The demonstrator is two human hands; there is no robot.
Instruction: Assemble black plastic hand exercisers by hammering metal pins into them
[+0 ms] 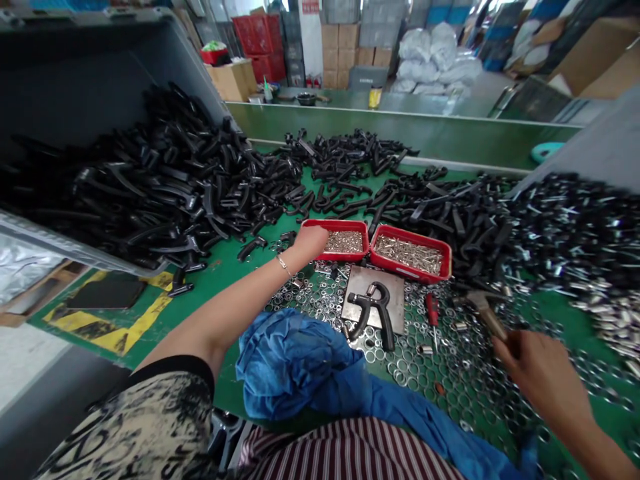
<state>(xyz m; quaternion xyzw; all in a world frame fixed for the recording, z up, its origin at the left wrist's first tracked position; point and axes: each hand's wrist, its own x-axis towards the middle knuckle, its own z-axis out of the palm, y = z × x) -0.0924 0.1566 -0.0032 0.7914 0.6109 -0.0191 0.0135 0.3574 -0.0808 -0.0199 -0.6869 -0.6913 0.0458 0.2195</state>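
My left hand (313,240) dips into the left red tray (367,241), which is full of small metal pieces. Its fingers are curled downward, and whatever they pinch is hidden. My right hand (543,373) is closed around the wooden handle of a hammer (493,320), low over the metal rings at the right. Between the hands, a black hand grip exerciser (373,310) with two curved handles lies on a square metal plate (395,283). A red-handled screwdriver (432,309) lies right of the plate.
Behind the plate, the right red tray (415,272) holds small metal pins. Black handles (215,180) spill from a grey bin (190,73) at left. Metal rings (407,370) cover the green table. A blue cloth (300,363) lies at the front edge; a dark flat object (107,293) sits left.
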